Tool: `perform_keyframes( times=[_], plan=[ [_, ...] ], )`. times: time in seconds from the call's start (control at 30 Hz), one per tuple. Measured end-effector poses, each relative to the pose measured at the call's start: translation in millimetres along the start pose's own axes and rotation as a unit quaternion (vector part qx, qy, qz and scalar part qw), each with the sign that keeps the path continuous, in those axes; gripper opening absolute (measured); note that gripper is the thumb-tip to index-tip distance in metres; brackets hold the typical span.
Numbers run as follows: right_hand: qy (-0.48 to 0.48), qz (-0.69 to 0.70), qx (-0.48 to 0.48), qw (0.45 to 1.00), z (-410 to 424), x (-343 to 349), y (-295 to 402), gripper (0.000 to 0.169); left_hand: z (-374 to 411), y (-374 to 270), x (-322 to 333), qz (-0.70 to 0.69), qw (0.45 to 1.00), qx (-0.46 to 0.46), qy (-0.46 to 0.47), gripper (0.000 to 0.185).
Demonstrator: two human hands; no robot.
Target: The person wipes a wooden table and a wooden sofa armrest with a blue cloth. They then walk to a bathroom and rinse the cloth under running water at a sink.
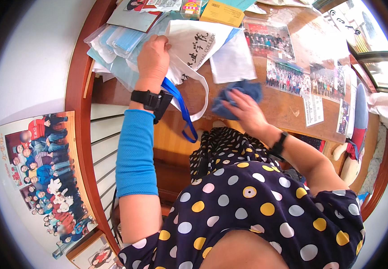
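Observation:
My left hand [153, 59] has its fingers curled at the edge of a white fabric bag [183, 40] printed with dark writing. The bag's white strap [204, 90] and a blue lanyard [180, 101] hang past the near edge of the brown desk [281, 117]. Under my spread right hand [246, 112] a crumpled blue cloth [225, 104], slightly blurred, is held against the desktop near its front edge. Just beyond the cloth, a blank white sheet or pouch [233, 64] lies partly beneath the bag.
Plastic sleeves with light-blue items [123, 40] lie left of the bag. A yellow printed packet [222, 13] is behind it. Group photos [269, 40] and a printed card [313, 111] cover the desk's right. A stuffed toy [352, 161] and a window [378, 50] are farther right.

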State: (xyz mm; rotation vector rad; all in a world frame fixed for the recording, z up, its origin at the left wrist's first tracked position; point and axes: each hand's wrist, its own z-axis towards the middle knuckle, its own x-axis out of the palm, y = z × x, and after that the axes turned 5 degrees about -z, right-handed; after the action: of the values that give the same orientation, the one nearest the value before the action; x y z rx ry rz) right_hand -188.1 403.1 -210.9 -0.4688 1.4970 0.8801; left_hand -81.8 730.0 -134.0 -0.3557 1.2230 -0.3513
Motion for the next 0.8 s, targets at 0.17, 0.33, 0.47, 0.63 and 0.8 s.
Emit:
perform_keyframes(
  times=[0.17,0.33,0.47,0.63,0.8],
  plan=[
    [0.013,0.291,0.024,0.956,161.4,34.6,65.8,0.043,9.7,-18.5,-17.5,-0.013,0.998,0.057,-0.003,0.011],
    [-0.015,-0.01,-0.132,0.991,173.0,40.4,89.5,0.023,-14.0,-22.0,-24.9,0.001,0.998,0.064,0.007,0.01],
    [-0.024,0.045,-0.228,0.972,67.5,13.3,13.1,0.054,-58.4,1.4,-6.3,-0.013,0.99,0.117,0.084,0.013],
    [-0.065,-0.034,0.093,0.993,-47.1,-35.0,-105.1,0.056,-119.0,-14.5,27.1,0.006,0.97,0.195,0.149,0.019],
    [-0.187,-0.149,0.39,0.889,-10.2,-32.0,-169.5,0.047,-125.3,-42.2,41.1,0.027,0.966,0.193,0.171,0.026]
  ],
)
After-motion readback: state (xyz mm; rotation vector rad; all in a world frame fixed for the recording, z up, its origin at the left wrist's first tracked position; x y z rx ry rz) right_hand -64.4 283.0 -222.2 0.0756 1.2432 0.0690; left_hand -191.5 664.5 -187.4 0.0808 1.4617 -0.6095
